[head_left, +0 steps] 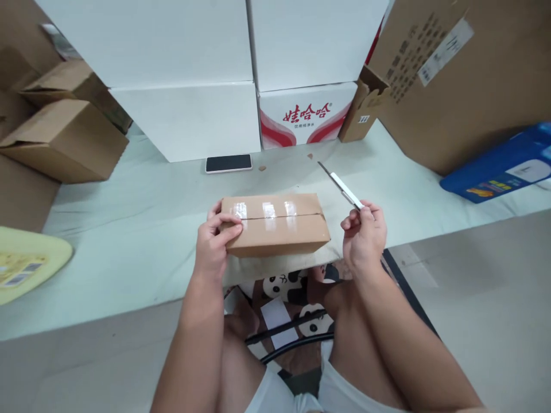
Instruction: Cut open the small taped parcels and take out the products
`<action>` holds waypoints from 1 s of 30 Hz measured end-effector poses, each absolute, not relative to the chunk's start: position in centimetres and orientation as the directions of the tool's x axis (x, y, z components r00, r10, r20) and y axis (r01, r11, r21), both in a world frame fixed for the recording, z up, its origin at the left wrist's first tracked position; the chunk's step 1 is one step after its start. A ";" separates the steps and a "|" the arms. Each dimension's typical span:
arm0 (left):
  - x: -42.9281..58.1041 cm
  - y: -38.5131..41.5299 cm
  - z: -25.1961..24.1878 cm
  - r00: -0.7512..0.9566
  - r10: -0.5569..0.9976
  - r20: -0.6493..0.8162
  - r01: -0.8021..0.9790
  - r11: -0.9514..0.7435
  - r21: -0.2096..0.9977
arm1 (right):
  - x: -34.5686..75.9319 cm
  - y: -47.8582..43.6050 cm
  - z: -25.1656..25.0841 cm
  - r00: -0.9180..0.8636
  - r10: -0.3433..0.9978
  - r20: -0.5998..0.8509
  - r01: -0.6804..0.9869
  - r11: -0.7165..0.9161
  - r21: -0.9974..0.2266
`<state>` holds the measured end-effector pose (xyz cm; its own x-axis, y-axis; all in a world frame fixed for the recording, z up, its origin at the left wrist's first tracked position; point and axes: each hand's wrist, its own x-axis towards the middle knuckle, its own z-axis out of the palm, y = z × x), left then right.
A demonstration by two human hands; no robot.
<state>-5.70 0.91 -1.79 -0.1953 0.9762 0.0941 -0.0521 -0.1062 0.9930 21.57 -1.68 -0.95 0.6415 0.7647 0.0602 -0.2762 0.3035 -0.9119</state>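
Note:
A brown cardboard box (279, 232) sits at the front edge of the cloth-covered table, its top flaps meeting at a seam crossed by three strips of clear tape. My left hand (217, 241) grips the box's left end, thumb on top near the seam. To the right of the box, my right hand (365, 232) is closed around the lower end of a white utility knife (346, 191). The knife's blade is out and points up and to the left, apart from the box.
A phone (228, 163) lies before stacked white cartons (189, 120). Small open boxes (73, 137) and a yellow-green container (30, 264) are at left. At right are a blue bottle (501, 166), a large carton (465, 86) and a narrow box (361, 112).

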 end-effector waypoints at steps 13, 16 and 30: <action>-5.6 0.4 -3.9 -0.146 0.963 0.227 -0.193 -0.253 0.948 | 22.1 -1.8 -0.9 0.663 0.720 0.206 -0.167 0.410 -0.897; -5.0 0.4 -3.9 -0.180 0.964 0.194 -0.248 -0.235 0.940 | 22.2 -2.5 -0.2 0.668 0.678 0.306 -0.109 0.497 -0.861; -4.6 0.2 -4.6 -0.195 0.967 0.165 -0.310 -0.220 0.925 | 15.0 -4.7 6.0 0.016 0.605 0.796 0.461 0.702 -0.543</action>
<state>-4.58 0.20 -4.60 -0.1947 0.9669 0.1647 -0.3100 -0.2200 0.9249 14.96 -4.66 5.96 0.0155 0.6050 0.7961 0.4612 0.7021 -0.5425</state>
